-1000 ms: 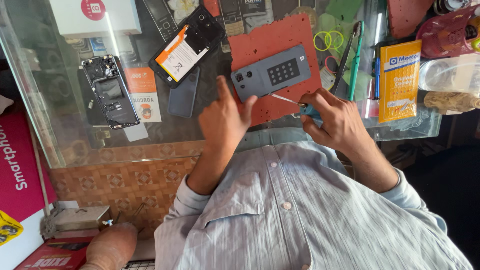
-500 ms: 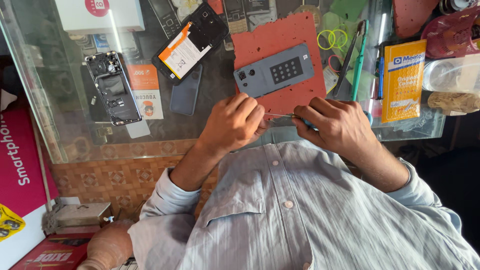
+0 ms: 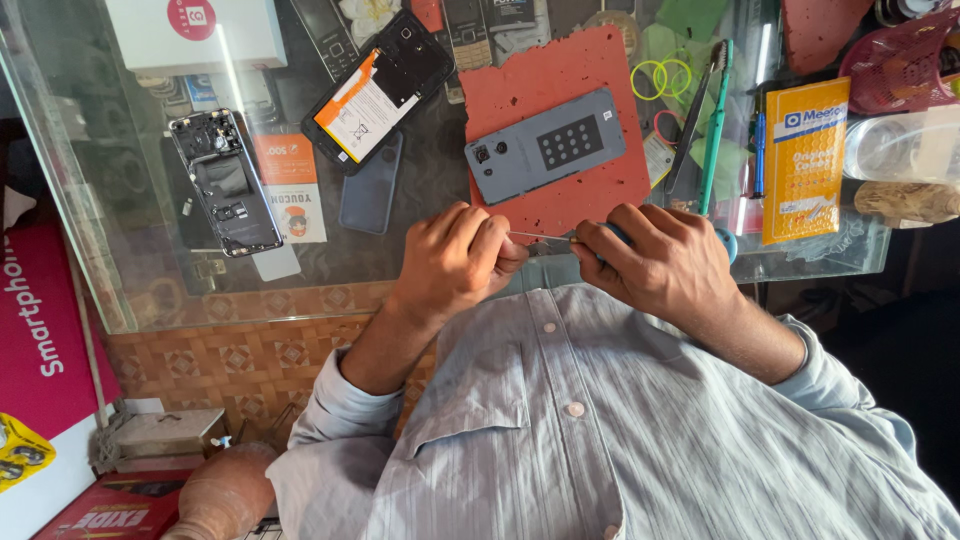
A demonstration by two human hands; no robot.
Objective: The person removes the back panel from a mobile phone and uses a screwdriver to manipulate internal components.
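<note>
My right hand [image 3: 660, 262] grips a small screwdriver [image 3: 545, 238] by its blue handle, and the thin metal shaft points left. My left hand [image 3: 455, 255] is curled, its fingertips pinching the shaft's tip; anything small between them is hidden. Both hands hover over the near edge of the glass counter [image 3: 150, 290], close to my striped shirt. Just beyond them a grey phone [image 3: 545, 145] lies back side up on a red mat [image 3: 560, 70].
A stripped phone frame [image 3: 225, 180], a blue back cover [image 3: 370, 185] and an opened black phone with an orange-white battery [image 3: 375, 90] lie to the left. A green toothbrush [image 3: 715, 120], tweezers, an orange packet [image 3: 805, 160] and a plastic bottle [image 3: 900, 140] lie right. A white box [image 3: 195, 35] stands at the back.
My left hand has come off the grey phone and drawn back toward me. It now meets the screwdriver's tip at the counter's near edge. The right hand also shifted slightly nearer.
</note>
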